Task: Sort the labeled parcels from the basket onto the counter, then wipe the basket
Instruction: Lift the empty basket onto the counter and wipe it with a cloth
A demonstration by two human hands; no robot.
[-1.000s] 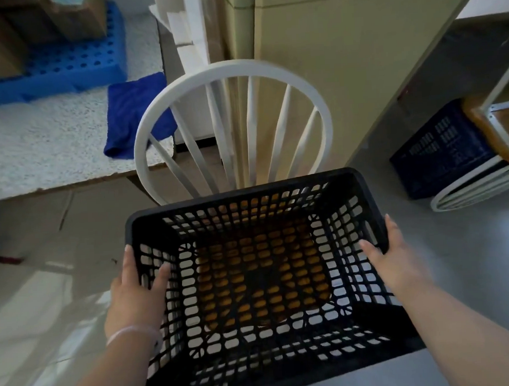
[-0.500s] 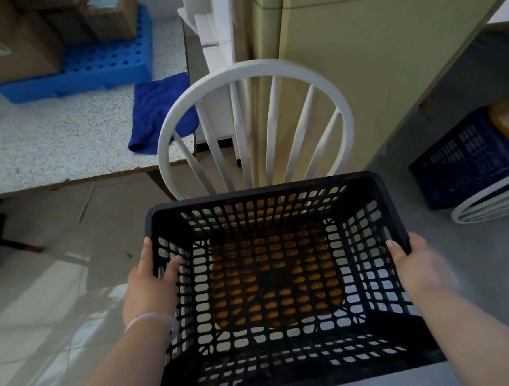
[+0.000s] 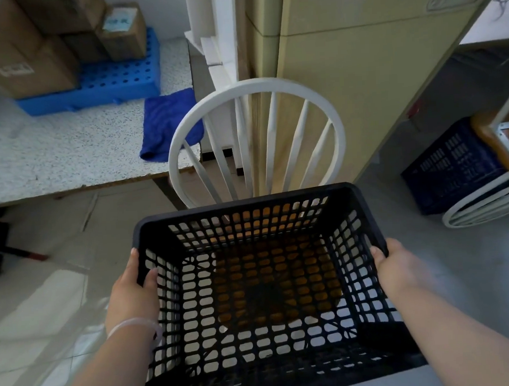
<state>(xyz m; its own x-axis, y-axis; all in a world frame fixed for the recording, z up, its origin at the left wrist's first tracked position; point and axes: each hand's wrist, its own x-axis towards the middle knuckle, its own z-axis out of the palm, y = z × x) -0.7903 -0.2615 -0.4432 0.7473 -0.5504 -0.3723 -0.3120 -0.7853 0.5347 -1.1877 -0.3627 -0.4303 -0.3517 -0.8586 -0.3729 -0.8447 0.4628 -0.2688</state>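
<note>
Left hand (image 3: 131, 293) and right hand (image 3: 396, 271) are gripping opposite rims of the empty basket (image 3: 248, 202), lower centre; it is likely handling light and stiff.

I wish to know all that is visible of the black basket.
The black basket looks like plastic, rectangular, with lattice walls and bottom and a solid rim. It is empty, open side up. The left hand and right hand grip its side rims. It is before a white chair, whose brown seat shows through the bottom.
</note>
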